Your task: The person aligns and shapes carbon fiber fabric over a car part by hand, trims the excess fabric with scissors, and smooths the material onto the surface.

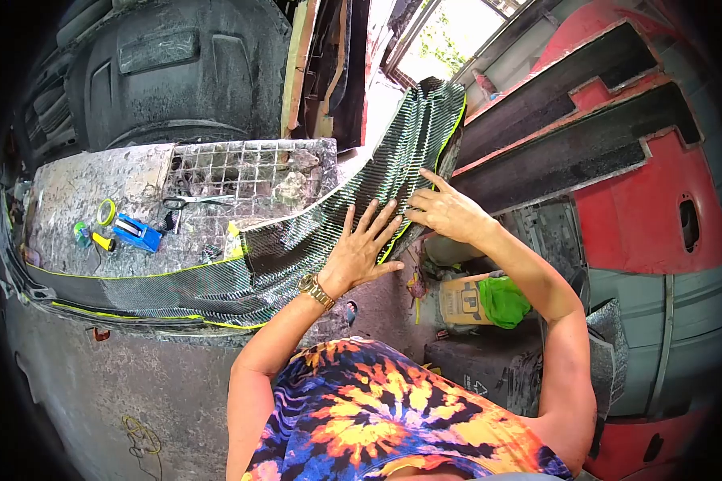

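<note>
A long, curved mould (449, 160) is covered with black woven carbon-fibre cloth (297, 236), with yellow-green tape (463, 112) along its edges. My left hand (365, 247), with a gold watch on the wrist, lies flat on the cloth with its fingers spread. Close by on the right, my right hand (449, 212) rests on the cloth near the taped edge. Its index finger stretches out and the other fingers are slightly bent. Toward the left, the cloth continues as a narrower strip (144, 298) around the table's near edge.
On the worn table (80, 180) lie scissors (196, 200), a blue tape dispenser (139, 232) and a yellow tape roll (107, 211). Large red and black panels (634, 192) stand on the right. A cardboard box (460, 301) with a green bag (503, 302) sits below my right arm.
</note>
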Tool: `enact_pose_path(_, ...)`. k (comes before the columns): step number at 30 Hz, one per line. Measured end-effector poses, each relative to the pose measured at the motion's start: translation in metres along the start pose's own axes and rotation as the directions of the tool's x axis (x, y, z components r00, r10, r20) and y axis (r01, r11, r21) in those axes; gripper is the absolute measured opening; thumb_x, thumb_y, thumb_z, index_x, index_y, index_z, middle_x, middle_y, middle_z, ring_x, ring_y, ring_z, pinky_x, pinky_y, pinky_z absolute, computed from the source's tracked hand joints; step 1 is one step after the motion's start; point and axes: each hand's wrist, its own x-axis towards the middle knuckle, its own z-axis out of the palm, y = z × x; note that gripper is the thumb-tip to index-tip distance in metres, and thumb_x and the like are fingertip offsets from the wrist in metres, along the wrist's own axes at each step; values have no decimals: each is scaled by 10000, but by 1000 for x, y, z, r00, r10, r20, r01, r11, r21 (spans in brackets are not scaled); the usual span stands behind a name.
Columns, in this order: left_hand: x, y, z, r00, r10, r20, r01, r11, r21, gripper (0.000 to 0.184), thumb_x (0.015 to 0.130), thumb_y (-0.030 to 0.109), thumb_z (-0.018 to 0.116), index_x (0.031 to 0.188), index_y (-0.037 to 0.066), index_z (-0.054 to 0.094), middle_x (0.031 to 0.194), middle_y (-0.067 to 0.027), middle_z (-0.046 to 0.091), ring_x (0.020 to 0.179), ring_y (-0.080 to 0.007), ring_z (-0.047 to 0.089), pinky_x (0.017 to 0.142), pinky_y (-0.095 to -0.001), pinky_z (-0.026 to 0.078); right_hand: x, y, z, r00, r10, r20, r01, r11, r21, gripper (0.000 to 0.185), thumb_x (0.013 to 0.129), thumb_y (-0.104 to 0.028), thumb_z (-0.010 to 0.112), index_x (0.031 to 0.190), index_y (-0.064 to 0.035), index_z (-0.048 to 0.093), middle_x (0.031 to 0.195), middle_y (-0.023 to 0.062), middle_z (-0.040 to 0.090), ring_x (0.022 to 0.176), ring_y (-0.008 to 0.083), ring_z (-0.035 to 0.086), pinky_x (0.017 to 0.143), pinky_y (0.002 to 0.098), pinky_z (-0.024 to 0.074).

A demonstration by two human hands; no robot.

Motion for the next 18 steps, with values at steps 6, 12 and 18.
enact_pose_path(6,0,-1,3,1000,2,-13,-2,1000,11,920,857,722,456,1538,123,298,1627,-119,177,1493,-367,149,1173,-613,98,2,-12,-11,999,12,40,-12,1000,5,214,831,-160,573,1021,-114,660,989,7,622,1063,157,595,1195,491,237)
enact_pose_path(12,0,1,-4,1000,-13,18,13,999,-31,944,835,713,501,1531,105,305,1630,-111,168,1497,-364,132,1174,-611,102,2,-17,-12,1000,-5,24,5,1000,-3,212,820,-142,584,1016,-96,648,960,2,606,1034,164,589,1182,472,265)
enact_pose_path(18,-19,11,-12,993,-97,72,106,983,-150,895,812,537,667,1527,125,320,1625,-136,170,1494,-368,143,1180,-601,116,2,-7,-12,999,7,41,-10,996,88,259,825,-127,574,1068,-90,655,1031,14,618,1065,171,581,1175,465,275)
